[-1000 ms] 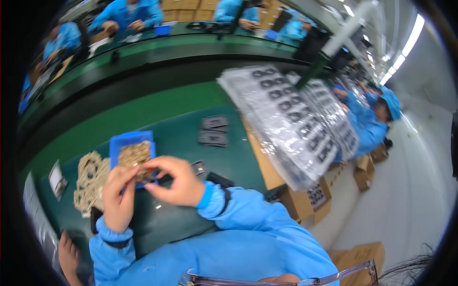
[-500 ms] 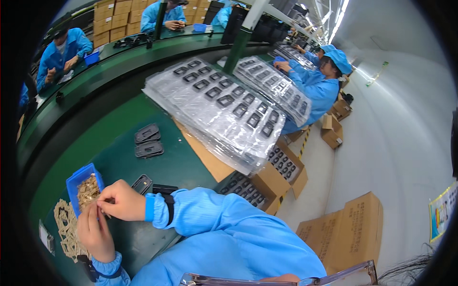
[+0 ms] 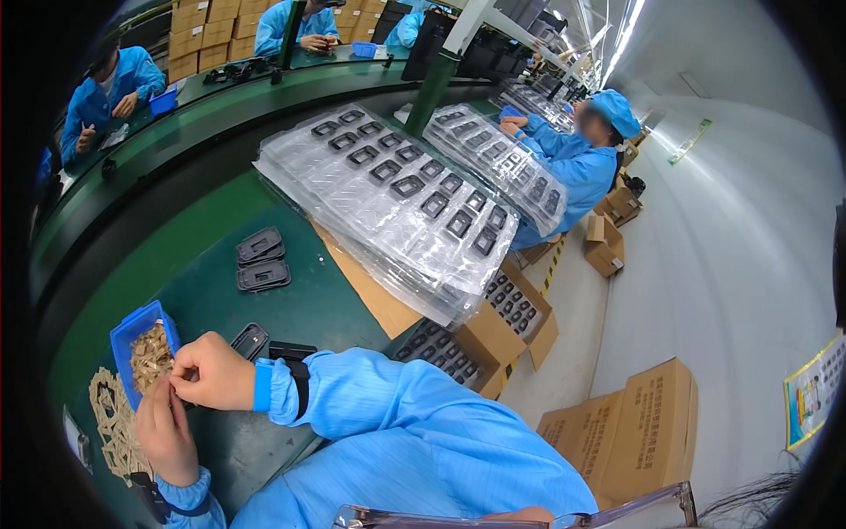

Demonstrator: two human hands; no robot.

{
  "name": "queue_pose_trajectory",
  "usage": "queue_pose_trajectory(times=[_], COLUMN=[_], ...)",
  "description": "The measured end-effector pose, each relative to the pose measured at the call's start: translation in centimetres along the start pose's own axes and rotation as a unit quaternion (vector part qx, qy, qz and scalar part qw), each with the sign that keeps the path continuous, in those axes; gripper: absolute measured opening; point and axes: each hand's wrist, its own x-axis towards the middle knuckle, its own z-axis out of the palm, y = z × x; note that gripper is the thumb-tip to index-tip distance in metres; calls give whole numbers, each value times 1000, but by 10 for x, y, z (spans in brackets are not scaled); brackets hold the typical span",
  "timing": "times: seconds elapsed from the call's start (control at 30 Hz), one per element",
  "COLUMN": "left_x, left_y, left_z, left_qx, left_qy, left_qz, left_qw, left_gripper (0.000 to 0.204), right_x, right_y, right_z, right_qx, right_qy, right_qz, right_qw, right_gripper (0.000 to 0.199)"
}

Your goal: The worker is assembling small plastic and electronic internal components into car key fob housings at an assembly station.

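Note:
My left hand [image 3: 167, 436] and my right hand [image 3: 214, 370] meet fingertip to fingertip over the near left of the green bench. Both are pinched closed, and whatever lies between the fingers is too small or hidden to make out. Just beyond them stands a blue bin [image 3: 124, 340] with small tan-brown pieces [image 3: 152, 354] inside. Left of my left hand lies a heap of thin beige frame-shaped pieces [image 3: 110, 419]. A black plastic housing [image 3: 250, 340] rests on the bench by my right hand, partly covered by it.
Several black plastic housings [image 3: 263, 273] lie farther up the bench. Stacked clear trays [image 3: 388, 216] holding black frames overhang a cardboard sheet [image 3: 366, 286]. An open carton [image 3: 498, 339] stands beside the bench. A co-worker in blue [image 3: 577, 167] sits beyond the trays; a conveyor [image 3: 176, 141] runs along the far side.
The whole view has shifted a little, so the bench things sit slightly farther left. My fingertips stay pinched together beside the bin, with the right fingers curled in a bit more.

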Motion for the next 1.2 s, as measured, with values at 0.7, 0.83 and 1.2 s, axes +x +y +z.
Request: queue_pose_trajectory(times=[0.7, 0.83, 1.2], left_x=[15, 16, 15], left_y=[-27, -33, -4], left_z=[-19, -11, -23], left_qx=[-74, -32, -75], left_qy=[61, 78, 56], left_qz=[-225, -176, 8], left_qw=[970, 981, 996], left_gripper=[7, 8, 28], right_x=[10, 5, -4], right_y=[-1, 7, -11], right_z=[-7, -15, -3], right_qx=[-38, -23, 73], right_qy=[39, 40, -34], right_qz=[-41, 62, 132], right_qw=[998, 997, 988], right_gripper=[6, 14, 9])
